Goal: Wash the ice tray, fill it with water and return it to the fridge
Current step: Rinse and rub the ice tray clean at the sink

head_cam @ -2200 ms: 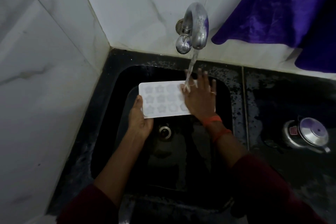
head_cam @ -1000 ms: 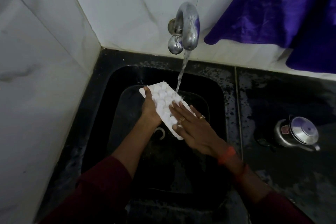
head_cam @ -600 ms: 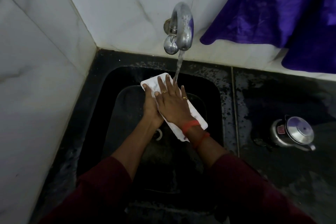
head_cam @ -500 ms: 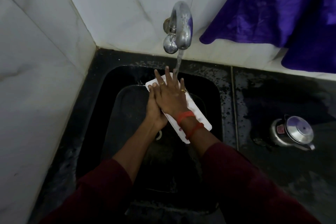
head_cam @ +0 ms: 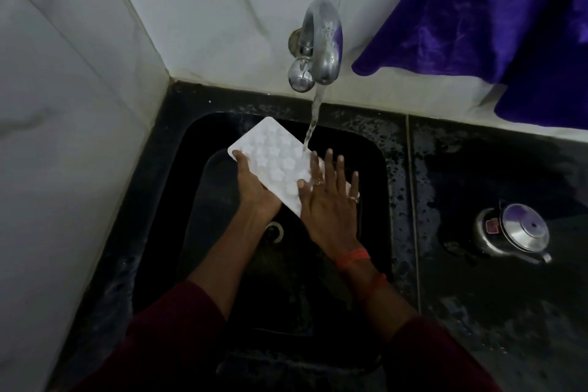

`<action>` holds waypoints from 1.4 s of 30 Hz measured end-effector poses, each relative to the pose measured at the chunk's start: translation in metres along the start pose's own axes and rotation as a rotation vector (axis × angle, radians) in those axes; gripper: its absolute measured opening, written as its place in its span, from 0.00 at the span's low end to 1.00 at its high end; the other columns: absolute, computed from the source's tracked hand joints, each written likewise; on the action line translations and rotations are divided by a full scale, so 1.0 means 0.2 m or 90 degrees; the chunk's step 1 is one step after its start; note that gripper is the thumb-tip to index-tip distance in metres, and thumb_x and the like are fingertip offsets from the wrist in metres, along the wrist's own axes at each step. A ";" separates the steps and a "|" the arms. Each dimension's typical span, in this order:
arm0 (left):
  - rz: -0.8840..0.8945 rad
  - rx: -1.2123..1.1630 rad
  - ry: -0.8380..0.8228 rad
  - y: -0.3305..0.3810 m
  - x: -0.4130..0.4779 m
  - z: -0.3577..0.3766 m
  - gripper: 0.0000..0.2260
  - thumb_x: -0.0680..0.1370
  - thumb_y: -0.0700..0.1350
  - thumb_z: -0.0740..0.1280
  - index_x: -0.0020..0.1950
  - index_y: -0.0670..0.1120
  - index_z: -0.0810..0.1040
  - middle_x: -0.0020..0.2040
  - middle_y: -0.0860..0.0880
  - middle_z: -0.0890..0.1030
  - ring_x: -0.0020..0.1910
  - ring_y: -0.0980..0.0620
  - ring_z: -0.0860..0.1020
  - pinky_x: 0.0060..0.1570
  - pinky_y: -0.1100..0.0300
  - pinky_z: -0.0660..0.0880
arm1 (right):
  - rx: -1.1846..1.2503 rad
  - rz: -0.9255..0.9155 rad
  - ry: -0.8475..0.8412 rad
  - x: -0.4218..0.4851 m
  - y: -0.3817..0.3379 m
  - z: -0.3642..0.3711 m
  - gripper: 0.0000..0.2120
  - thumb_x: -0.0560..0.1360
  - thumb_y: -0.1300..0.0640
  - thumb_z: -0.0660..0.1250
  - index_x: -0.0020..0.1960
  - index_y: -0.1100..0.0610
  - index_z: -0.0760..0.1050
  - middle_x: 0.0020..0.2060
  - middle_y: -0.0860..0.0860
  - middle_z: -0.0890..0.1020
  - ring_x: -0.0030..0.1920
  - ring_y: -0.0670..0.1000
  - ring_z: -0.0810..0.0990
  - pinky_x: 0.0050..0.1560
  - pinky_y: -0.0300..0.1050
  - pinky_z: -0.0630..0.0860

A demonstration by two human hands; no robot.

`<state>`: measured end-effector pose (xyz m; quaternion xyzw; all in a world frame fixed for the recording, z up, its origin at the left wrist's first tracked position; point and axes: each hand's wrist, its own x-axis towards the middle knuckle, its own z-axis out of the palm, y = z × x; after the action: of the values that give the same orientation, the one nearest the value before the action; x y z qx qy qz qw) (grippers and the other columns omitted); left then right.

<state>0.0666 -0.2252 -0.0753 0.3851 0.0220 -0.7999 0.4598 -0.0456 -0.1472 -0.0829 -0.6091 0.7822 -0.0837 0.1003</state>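
A white ice tray with star-shaped cells is held slanted over the black sink, under the running steel tap. Water falls onto the tray's right edge. My left hand grips the tray's near left edge from below, thumb on top. With straight fingers, my right hand lies flat on the tray's right end and covers it.
White marble tiles form the wall behind and to the left. A purple cloth hangs at the upper right. On the wet black counter to the right stands a steel pot with a lid. The drain is below the tray.
My right hand has slid down from the tray's far end to its near right end, uncovering the star cells. The tray stays tilted under the water in my left hand.
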 end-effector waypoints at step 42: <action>0.062 -0.071 0.107 0.14 0.00 -0.12 0.29 0.82 0.67 0.54 0.68 0.47 0.77 0.66 0.41 0.80 0.66 0.39 0.77 0.70 0.39 0.70 | 0.952 0.331 0.007 0.02 0.09 -0.04 0.13 0.83 0.64 0.59 0.66 0.57 0.76 0.54 0.50 0.83 0.52 0.48 0.83 0.52 0.45 0.82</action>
<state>0.1029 -0.2322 -0.0826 0.4253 0.0859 -0.7392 0.5151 -0.0660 -0.1469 -0.0796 -0.1775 0.6364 -0.5639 0.4954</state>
